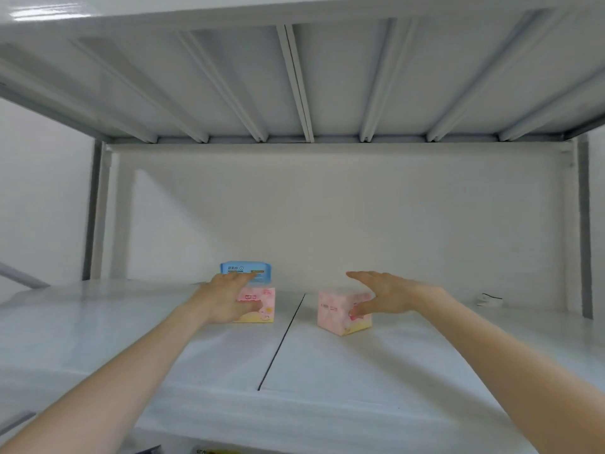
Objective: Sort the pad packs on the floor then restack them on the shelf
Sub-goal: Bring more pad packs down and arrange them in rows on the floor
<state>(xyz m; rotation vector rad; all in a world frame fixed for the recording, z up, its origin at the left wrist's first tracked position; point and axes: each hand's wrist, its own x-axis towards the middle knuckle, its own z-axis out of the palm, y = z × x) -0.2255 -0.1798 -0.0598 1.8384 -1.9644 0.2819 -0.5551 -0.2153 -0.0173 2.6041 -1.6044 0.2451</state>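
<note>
Left pink pad pack (262, 309): small boxy pack, pink with a yellow band along the bottom, printed. Stands on the shelf (327, 362), just left of the dark seam (281, 339) running from near to far across the shelf board.

Blue pad pack (245, 269): flat, light blue, dark lettering. Shows directly above the far top edge of the left pink pack; resting on it or standing behind it, cannot tell.

Right pink pad pack (337, 311): same pink and yellow print, turned at an angle with one corner toward the near edge. Stands just right of the seam, apart from the left pack.

Left hand (222, 299): laid over the left pink pack, fingers fairly straight across its top and reaching the lower edge of the blue pack, thumb against the near face. Pinching or only pressing, cannot tell.

Right hand (389, 294): fingers straight and together, stretched leftward above the right pink pack, thumb dropped against its right face. Spread apart, not closed round the pack.

Shelf: white board, glossy, holding all three packs in its far middle part.

Back panel (327, 208): plain white, behind the packs.

Upper shelf underside (229, 86): white, ribbed with metal struts.

Small white item (489, 299): far right on the shelf, black marking, too small to identify.
</note>
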